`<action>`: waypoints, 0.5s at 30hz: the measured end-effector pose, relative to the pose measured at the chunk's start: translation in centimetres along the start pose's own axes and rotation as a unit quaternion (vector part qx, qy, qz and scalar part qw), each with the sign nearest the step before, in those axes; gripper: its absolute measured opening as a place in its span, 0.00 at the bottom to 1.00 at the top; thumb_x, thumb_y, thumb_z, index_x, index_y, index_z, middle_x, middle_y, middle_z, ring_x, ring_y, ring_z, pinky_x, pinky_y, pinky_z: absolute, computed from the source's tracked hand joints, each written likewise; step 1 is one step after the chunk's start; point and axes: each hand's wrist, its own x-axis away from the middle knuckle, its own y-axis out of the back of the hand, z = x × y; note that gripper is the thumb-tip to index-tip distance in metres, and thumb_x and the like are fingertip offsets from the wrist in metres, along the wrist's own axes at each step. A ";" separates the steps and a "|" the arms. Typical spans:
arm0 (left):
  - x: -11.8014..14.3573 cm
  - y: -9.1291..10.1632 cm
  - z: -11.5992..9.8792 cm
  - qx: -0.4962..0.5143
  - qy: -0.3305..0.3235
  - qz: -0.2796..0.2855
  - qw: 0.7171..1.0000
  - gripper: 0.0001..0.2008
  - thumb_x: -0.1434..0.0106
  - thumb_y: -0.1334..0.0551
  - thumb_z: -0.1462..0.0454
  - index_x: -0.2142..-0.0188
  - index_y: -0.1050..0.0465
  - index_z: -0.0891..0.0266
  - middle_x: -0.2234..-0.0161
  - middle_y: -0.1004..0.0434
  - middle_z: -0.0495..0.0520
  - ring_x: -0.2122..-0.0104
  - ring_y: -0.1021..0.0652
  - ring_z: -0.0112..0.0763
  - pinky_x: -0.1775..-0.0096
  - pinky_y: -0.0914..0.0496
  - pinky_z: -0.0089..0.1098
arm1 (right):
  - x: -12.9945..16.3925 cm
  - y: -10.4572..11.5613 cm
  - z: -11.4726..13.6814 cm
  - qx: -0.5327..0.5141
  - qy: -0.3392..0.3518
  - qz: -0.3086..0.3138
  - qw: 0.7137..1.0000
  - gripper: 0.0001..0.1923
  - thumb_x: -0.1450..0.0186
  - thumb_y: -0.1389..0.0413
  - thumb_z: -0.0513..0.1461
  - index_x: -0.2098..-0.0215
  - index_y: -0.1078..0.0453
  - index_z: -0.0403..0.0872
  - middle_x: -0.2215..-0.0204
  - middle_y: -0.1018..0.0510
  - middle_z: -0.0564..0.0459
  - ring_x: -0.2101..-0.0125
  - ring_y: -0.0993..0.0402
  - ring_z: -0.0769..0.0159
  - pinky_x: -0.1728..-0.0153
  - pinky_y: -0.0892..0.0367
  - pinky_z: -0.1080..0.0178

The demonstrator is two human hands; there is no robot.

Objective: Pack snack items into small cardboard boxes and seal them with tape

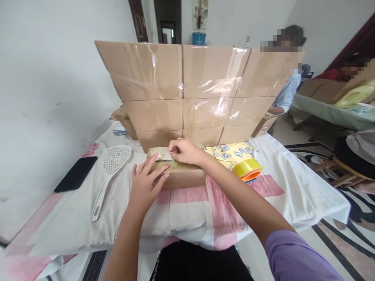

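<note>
A small cardboard box (pixel 184 177) lies on the cloth-covered table in front of me, with glossy clear tape (pixel 163 155) along its top. My left hand (pixel 146 181) rests on the box's left end, fingers spread and holding nothing. Over the top of the box, my right hand (pixel 186 151) is closed in a pinch at the end of the clear tape; the fingertips partly hide what is between them. To the right of the box are a roll of yellow tape (pixel 246 167) and a yellow patterned sheet (pixel 234 151).
A tall taped cardboard panel (pixel 158 86) stands behind the box. On the left lie a white slotted skimmer (pixel 109 168) and a black phone (pixel 75 174). A person (pixel 288 89) stands behind the panel at right; another table (pixel 325 107) holds a yellow jug (pixel 356 96).
</note>
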 end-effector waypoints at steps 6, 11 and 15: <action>-0.1 -0.7 0.8 0.008 -0.022 -0.030 0.999 0.12 0.31 0.40 0.56 0.53 0.19 0.51 0.37 0.30 0.57 0.43 0.26 0.52 0.41 0.40 0.54 | 0.5 -0.1 0.1 0.152 -0.080 -0.031 0.985 0.19 0.38 0.36 0.43 0.51 0.28 0.46 0.49 0.30 0.44 0.47 0.36 0.53 0.48 0.36 0.53; -0.1 -0.9 1.1 0.014 -0.038 -0.038 0.998 0.13 0.31 0.41 0.55 0.53 0.20 0.53 0.41 0.25 0.58 0.43 0.26 0.54 0.41 0.40 0.55 | 0.2 0.2 0.7 0.253 -0.226 -0.098 0.936 0.49 0.43 0.34 0.53 0.32 0.48 0.44 0.40 0.34 0.35 0.43 0.38 0.41 0.45 0.38 0.40; 0.3 -0.2 0.6 0.015 -0.048 -0.024 0.998 0.13 0.30 0.42 0.55 0.51 0.23 0.51 0.41 0.24 0.56 0.39 0.29 0.54 0.39 0.43 0.58 | 1.7 4.6 -2.2 0.280 -0.265 -0.132 0.913 0.24 0.35 0.43 0.41 0.41 0.34 0.45 0.43 0.27 0.39 0.44 0.33 0.44 0.45 0.38 0.42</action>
